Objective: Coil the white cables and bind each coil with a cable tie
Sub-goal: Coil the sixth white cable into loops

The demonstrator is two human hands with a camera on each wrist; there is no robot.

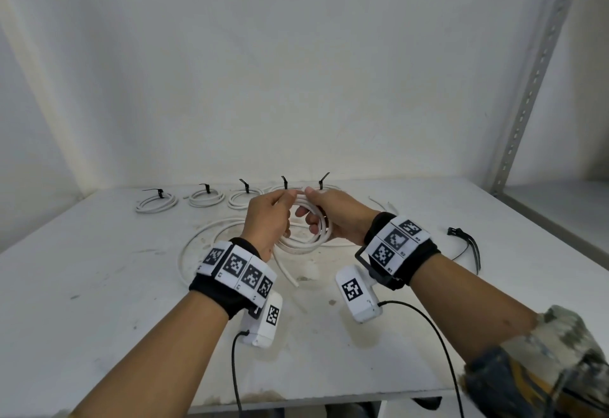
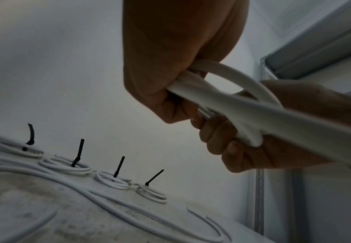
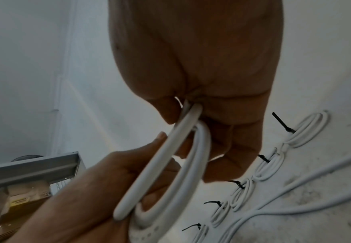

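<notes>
Above the middle of the table, both hands hold a half-wound white cable coil point(image 1: 308, 233). My left hand point(image 1: 272, 216) grips its left side, with the strands point(image 2: 193, 88) running through the curled fingers. My right hand point(image 1: 326, 216) grips the right side, its fingers closed round the loops point(image 3: 191, 125). The cable's loose tail point(image 1: 201, 239) lies in a wide arc on the table under my left wrist. Several coils bound with black ties point(image 1: 207, 196) stand in a row at the back edge. A bunch of spare black cable ties point(image 1: 469, 244) lies to the right.
The white table point(image 1: 99, 302) is scuffed and stained. Short bare cable pieces point(image 1: 379, 203) lie at the back right. A metal shelf upright point(image 1: 540, 64) rises at the right, against the white wall. Black wrist-camera leads point(image 1: 425, 322) hang over the near edge.
</notes>
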